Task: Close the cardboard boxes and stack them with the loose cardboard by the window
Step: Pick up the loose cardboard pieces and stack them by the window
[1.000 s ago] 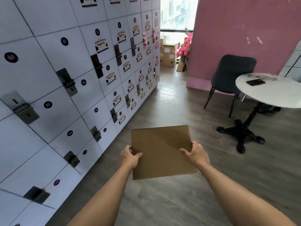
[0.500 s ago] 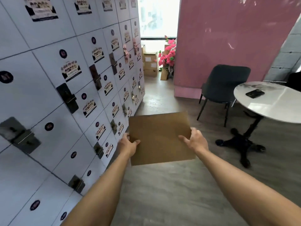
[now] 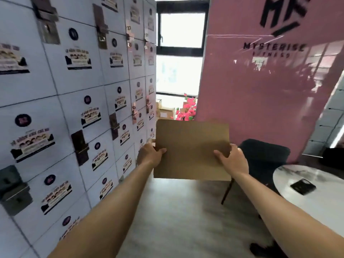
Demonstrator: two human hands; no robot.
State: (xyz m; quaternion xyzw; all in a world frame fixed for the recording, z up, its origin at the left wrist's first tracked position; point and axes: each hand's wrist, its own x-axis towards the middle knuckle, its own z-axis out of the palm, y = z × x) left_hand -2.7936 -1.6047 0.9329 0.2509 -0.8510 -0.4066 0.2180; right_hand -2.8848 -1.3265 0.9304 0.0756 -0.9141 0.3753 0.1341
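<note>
A flat brown cardboard sheet is held out in front of me at chest height. My left hand grips its left edge, thumb on top. My right hand grips its right edge the same way. Far ahead, under the bright window, stands a stack of cardboard boxes, partly hidden by the sheet.
A wall of white lockers runs along the left. A pink wall stands to the right, with pink flowers at its corner. A dark chair and a round white table holding a black phone sit on the right. The wood floor runs between.
The view has tilted up and moved forward along the lockers. The cardboard sheet stays held in both hands and now sits higher in view; the chair and table are closer.
</note>
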